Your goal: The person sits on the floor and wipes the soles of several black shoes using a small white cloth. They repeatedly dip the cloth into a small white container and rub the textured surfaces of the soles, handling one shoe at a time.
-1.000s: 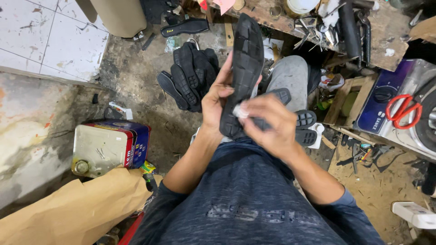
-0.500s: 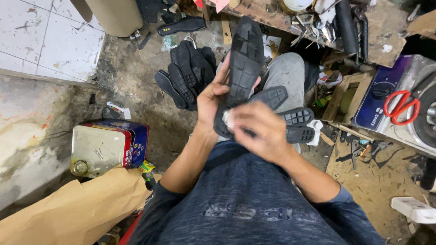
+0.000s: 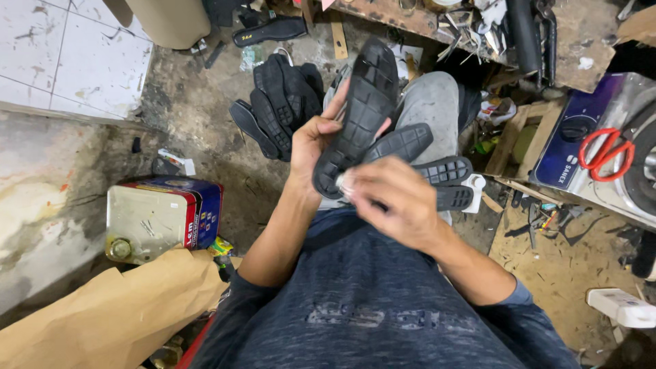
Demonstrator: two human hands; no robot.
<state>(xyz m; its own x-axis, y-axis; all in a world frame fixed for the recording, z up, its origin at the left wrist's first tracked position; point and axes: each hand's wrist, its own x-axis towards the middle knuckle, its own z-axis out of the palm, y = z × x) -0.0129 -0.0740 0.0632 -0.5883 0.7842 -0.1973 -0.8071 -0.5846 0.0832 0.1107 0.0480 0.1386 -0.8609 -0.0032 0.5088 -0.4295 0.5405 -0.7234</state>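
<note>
Over a dirty workshop floor (image 3: 205, 130), the left hand (image 3: 316, 140) is clamped on a black rubber shoe sole (image 3: 362, 113) above the lap, while the right hand (image 3: 396, 205) pinches a small white piece (image 3: 344, 182) against its heel.

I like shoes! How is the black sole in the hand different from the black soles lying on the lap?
The held sole stands tilted upward in the left hand; the lap soles lie flat, untouched. The held one shows fully; the lap ones overlap, partly hidden. All are black with bumpy tread.
</note>
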